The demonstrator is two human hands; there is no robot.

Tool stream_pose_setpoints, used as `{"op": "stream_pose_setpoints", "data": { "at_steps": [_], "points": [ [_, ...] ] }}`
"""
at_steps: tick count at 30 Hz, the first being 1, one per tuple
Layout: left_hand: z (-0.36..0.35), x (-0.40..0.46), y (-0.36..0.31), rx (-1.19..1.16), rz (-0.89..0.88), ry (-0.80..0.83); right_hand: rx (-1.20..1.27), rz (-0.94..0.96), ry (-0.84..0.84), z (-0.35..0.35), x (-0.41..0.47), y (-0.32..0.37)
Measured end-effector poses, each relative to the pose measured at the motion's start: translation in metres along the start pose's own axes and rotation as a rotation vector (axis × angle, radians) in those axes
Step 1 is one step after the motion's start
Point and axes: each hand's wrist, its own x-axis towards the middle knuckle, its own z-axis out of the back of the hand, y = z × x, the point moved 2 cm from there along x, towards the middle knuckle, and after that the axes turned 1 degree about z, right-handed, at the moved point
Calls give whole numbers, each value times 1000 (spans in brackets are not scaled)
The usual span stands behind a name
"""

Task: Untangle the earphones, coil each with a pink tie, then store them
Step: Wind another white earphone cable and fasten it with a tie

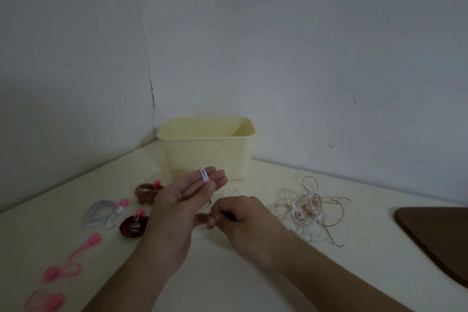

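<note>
White cable: wrapped in a few turns round the straight fingers of the left hand, thumb pressed on the turns; loose end with a metal plug hanging just below the thumb.
Left hand: raised over the table, palm turned up and inward, fingers straight and together, thumb clamping the cable against them.
Right hand: lower and just right of the left, fingers curled, pinching a thin strand near the plug; exact grip blurred.
Tangle: pale pinkish and white earphone cords knotted in one heap on the table, right of the hands, apart from them.
Coiled earphones: three finished bundles left of the hands, each with a pink tie on it; a brown one farthest back, a grey-white one with white earbuds, a dark red one nearest the left wrist.
Spare pink ties: three lying loose near the left front edge of the table.
Bin: pale yellow plastic, open top, standing at the back in the wall corner, behind the raised fingers.
Table: cream surface.
Brown board: flat, at the right edge.
</note>
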Motion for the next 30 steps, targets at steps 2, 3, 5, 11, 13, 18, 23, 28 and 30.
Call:
{"op": "stream_pose_setpoints", "data": {
  "at_steps": [2,3,5,11,13,18,23,28,30],
  "points": [
    [0,-1,1,25,-6,-7,16,2,22,0,-1,1],
    [0,-1,1,44,-7,-11,23,-1,35,0,-1,2],
    [0,-1,3,118,-14,-22,22,1,39,1,-1,4],
    [0,2,10,245,34,12,19,-52,-191,15,2,2],
    [-1,2,9,294,23,38,3,-78,-262,22,2,0],
    [-6,-1,6,346,52,159,130,-116,-300,36,2,-3],
    [-6,-2,4,173,196,253,257,-97,-289,37,5,-9],
    [-8,-6,0,47,235,323,404,-56,-301,39,7,-15],
    [-8,-6,-4,-87,199,276,429,-85,-256,31,8,-18]
  ]
}}
